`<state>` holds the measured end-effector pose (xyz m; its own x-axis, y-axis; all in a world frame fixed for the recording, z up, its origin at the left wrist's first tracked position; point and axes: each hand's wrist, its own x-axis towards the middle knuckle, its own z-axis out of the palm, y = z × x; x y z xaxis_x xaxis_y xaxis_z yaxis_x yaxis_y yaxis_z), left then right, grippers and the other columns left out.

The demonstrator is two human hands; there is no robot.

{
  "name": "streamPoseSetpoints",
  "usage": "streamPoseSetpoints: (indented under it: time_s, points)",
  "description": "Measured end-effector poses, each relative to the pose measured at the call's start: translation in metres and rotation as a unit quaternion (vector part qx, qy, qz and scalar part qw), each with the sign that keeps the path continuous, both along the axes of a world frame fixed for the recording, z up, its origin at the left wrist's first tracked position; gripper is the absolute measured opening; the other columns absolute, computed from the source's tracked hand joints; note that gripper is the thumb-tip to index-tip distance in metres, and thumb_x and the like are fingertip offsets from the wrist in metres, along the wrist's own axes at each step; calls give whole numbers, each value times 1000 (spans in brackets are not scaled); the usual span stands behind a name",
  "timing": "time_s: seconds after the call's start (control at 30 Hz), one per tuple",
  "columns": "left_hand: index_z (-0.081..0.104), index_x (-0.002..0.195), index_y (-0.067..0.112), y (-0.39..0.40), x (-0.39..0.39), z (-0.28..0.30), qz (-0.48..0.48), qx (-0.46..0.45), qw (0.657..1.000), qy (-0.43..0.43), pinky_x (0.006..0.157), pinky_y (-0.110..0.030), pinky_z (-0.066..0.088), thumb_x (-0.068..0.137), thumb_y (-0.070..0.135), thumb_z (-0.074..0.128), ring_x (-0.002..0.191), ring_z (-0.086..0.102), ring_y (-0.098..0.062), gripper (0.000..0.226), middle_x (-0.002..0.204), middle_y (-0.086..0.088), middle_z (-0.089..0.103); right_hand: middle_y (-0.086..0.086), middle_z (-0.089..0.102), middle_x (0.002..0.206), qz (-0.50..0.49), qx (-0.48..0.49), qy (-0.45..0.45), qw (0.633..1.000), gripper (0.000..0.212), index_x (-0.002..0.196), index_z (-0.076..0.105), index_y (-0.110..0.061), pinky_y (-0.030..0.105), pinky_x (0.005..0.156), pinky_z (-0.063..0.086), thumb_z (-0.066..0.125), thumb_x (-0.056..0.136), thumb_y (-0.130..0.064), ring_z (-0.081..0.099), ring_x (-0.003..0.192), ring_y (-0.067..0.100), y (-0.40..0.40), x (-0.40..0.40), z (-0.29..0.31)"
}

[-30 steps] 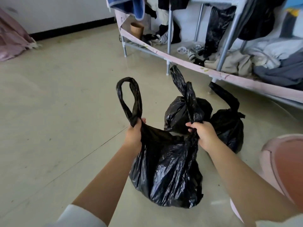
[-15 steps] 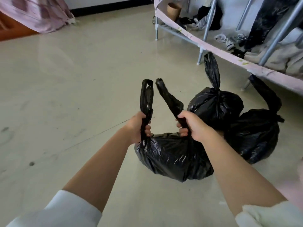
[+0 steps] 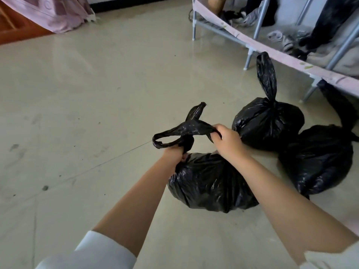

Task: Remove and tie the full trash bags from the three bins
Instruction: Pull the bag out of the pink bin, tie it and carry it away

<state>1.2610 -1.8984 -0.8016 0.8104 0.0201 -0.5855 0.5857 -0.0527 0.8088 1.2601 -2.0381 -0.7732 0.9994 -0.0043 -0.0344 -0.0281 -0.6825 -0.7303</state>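
A full black trash bag [image 3: 209, 185] sits on the floor just in front of me. My left hand [image 3: 174, 153] grips one of its handle loops at the bag's neck. My right hand [image 3: 227, 141] pinches the other handle [image 3: 186, 129], which lies crossed over the first one toward the left. Behind it stand two more black bags: a tied bag [image 3: 268, 123] with its knotted top pointing up, and another bag [image 3: 318, 162] to the right, its top partly hidden under the rack.
A metal clothes rack [image 3: 250, 37] with a pink fabric edge, shoes and clothes runs along the upper right. A pink cloth [image 3: 54, 12] drapes over wooden furniture at the upper left. Pale floor [image 3: 87, 94] stretches to the left.
The two handles stood upright and apart in my hands; now my right hand has pulled its handle across the left one. The bag has settled lower on the floor.
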Motion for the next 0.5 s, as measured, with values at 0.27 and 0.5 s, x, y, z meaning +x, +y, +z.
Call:
streamPoseSetpoints:
  time_s: [0.27,0.5]
  points:
    - [49,73,20,2,-3,3,-77,-195,978,21,42,-14,28,92,47,41,43,31,-6,34,56,6,34,25,67,94,81,-109,-35,990,25,101,63,4,33,61,27,51,92,-15,61,87,36,3,-7,-7]
    - [46,67,14,20,-2,-5,26,-254,965,55,33,-10,28,97,46,33,23,30,-7,46,39,2,41,7,60,93,229,-120,202,944,28,109,64,-6,-2,49,32,52,93,-25,54,79,19,1,-10,12]
